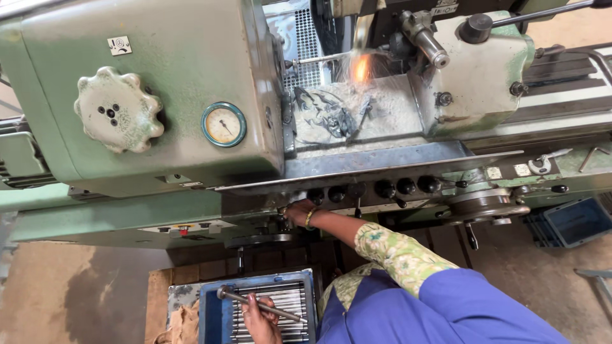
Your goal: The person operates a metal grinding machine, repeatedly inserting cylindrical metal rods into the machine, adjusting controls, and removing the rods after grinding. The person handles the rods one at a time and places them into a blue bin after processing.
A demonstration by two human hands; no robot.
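The left hand [262, 318] is closed around a long metal rod [258, 304], low over a blue tray [210, 312] full of more rods. The right hand [298, 211] reaches up to the front of a big green machine [166, 76], fingers curled on a control near a row of black knobs [376, 189]. I cannot tell just what it grips.

Up in the machine, orange sparks [361, 67] fly, so one piece looks like it is being ground now. The held rod is not in the machine yet, and many rods wait in the tray.

Around are a round dial [224, 125], a pale handwheel [118, 109], a grey chip bed [357, 114], and a blue bin [577, 221] at the right.
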